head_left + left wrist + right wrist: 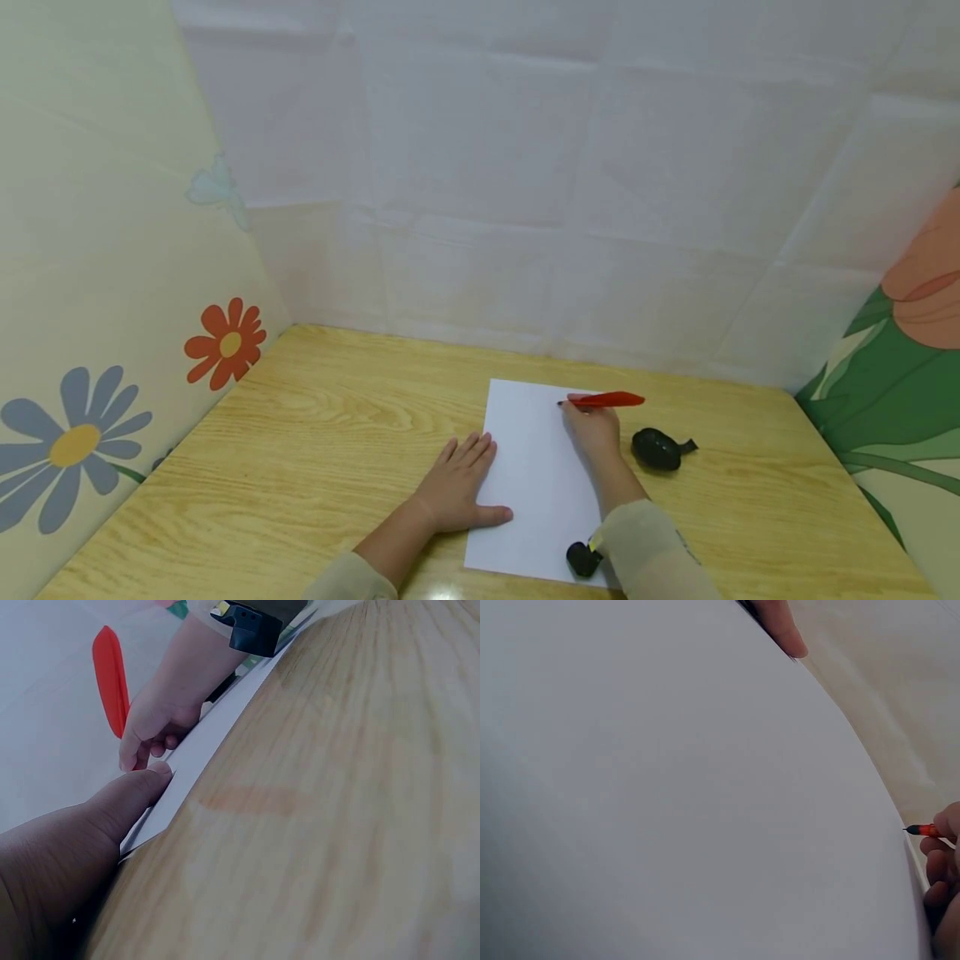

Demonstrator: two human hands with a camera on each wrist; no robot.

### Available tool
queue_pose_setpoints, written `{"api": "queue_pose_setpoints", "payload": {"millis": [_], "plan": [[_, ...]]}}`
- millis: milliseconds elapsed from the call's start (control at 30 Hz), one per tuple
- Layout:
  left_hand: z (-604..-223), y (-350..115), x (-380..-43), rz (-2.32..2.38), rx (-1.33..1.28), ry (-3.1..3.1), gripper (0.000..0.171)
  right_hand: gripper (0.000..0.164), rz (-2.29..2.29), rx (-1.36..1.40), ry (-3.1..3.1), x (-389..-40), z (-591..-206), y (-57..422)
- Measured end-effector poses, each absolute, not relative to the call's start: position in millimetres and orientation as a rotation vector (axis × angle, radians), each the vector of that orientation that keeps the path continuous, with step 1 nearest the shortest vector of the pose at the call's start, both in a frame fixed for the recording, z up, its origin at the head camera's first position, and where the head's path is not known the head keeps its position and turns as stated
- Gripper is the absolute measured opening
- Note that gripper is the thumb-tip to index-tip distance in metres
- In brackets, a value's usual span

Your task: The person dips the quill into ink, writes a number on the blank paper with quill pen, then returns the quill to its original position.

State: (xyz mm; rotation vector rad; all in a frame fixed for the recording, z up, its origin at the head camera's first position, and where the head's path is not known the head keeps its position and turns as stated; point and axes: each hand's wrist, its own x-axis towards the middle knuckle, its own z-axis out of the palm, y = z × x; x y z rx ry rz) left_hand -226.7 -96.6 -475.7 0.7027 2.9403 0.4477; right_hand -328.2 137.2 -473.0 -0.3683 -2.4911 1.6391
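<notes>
A plain white sheet of paper (534, 475) lies on the table with no marks showing on it. My left hand (459, 490) rests flat at the sheet's left edge, fingers straight and thumb stretched onto the paper. Near the sheet's upper right, my right hand (597, 432) pinches a red feather pen (609, 399) between thumb and fingers. In the right wrist view the pen's dark tip (910, 830) is right at the paper's surface. The feather (110, 682) slants up from the hand in the left wrist view.
To the right of the sheet sits a glossy black rounded object (657, 450) with a short tab. A small black camera (582, 559) is at the right sleeve. The wood-grain table (337, 400) meets a white cloth backdrop (465, 183) behind and flower-printed panels (75, 275) at the sides.
</notes>
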Motion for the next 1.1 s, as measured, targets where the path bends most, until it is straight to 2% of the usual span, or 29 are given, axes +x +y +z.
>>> {"api": "queue_pose_setpoints", "payload": {"millis": [633,1100], "plan": [[-475.9,-96.4,-227.3,0.441,0.698,2.937,0.104,0.035,1.695,-0.388,-2.509,-328.8,-475.1,136.0],[-476.8,-95.5,-227.1,0.432,0.698,2.958,0.104,0.031,1.604,-0.254,-2.528,-328.1,-475.0,135.1]]}}
